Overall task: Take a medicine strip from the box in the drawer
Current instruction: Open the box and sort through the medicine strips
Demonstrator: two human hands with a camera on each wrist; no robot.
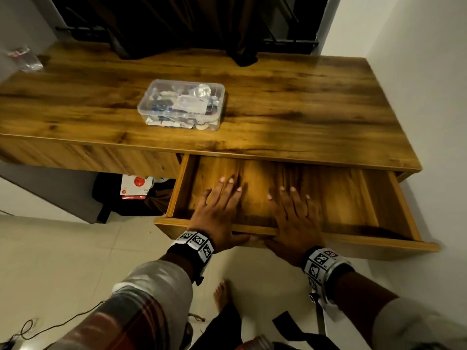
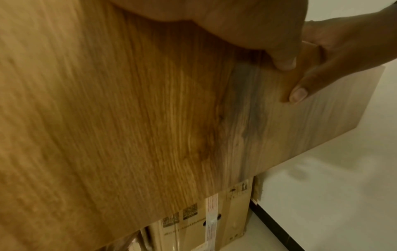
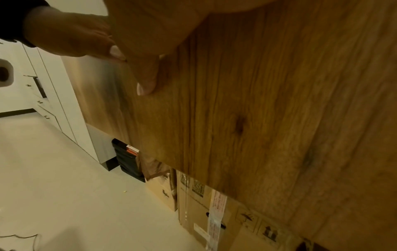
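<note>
A clear plastic box (image 1: 182, 104) with its lid on stands on the wooden desk top (image 1: 303, 102); medicine strips and packets show through its walls. Below it the drawer (image 1: 353, 198) is pulled out, and nothing lies on the part of its bottom that I can see. My left hand (image 1: 225, 213) and right hand (image 1: 290, 218) lie side by side over the drawer's front panel (image 2: 150, 118), fingers straight and reaching over the inside. Both thumbs press on the panel's outer face: the left thumb (image 2: 283, 59) and the right thumb (image 3: 146, 84). Neither hand holds anything.
Cardboard boxes (image 3: 197, 200) stand under the desk behind the drawer front. A black bag with a red and white packet (image 1: 134, 188) sits under the desk's left part. A dark curtain (image 1: 189, 26) hangs at the back, a wall (image 1: 429, 72) closes the right, and my bare foot (image 1: 222, 294) is on the tiles.
</note>
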